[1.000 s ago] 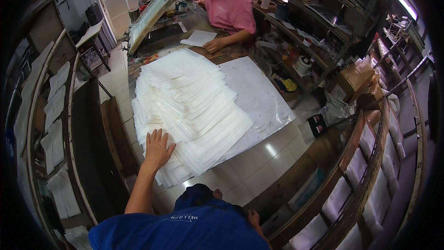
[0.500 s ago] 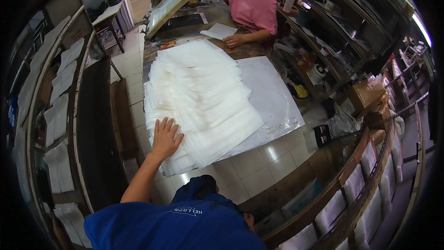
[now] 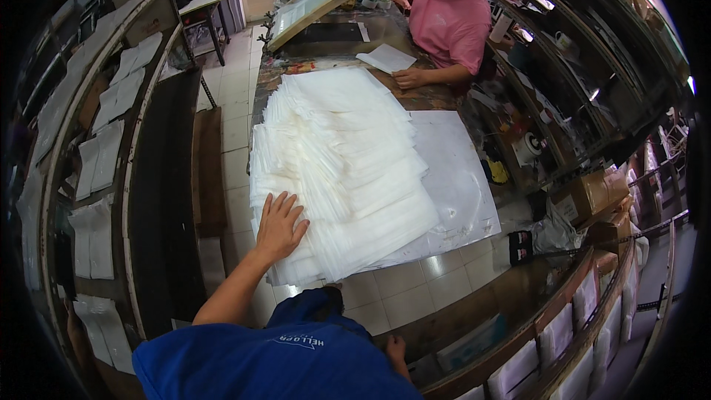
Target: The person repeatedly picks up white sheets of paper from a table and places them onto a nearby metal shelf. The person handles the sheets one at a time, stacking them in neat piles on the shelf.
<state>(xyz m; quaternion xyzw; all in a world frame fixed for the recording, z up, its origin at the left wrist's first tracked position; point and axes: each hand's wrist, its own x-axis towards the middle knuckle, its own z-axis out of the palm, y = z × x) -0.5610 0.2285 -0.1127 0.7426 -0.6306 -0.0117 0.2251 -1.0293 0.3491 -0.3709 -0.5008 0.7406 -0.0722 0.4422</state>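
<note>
At the near left edge of the pile, the left hand [image 3: 282, 227] rests palm down, fingers slightly apart and thumb set off, apparently clamped on nothing. Beneath and beyond it lie the thin white sheets [image 3: 359, 159], overlapping like a fan; from this hand the bulk extends forward and to the right, the pile's long axis running away from the wearer. Left hand clearly nearer. The right hand [image 3: 397, 348] hangs low beside the blue shirt [image 3: 274, 363], well apart from the pile; whether its fingers grip anything cannot be told.

Under the sheets, a pale board [image 3: 466, 170] shows on the right, over the stained table [image 3: 438, 98]. Farther out, a co-worker in pink [image 3: 448, 33] holds a tilted frame [image 3: 318, 11], one hand near a folded white sheet [image 3: 386, 58].

Hidden: the left palm's underside (contact pressure not readable), the pile's lowest layers. Dim: shelf contents, right [image 3: 552, 52].
</note>
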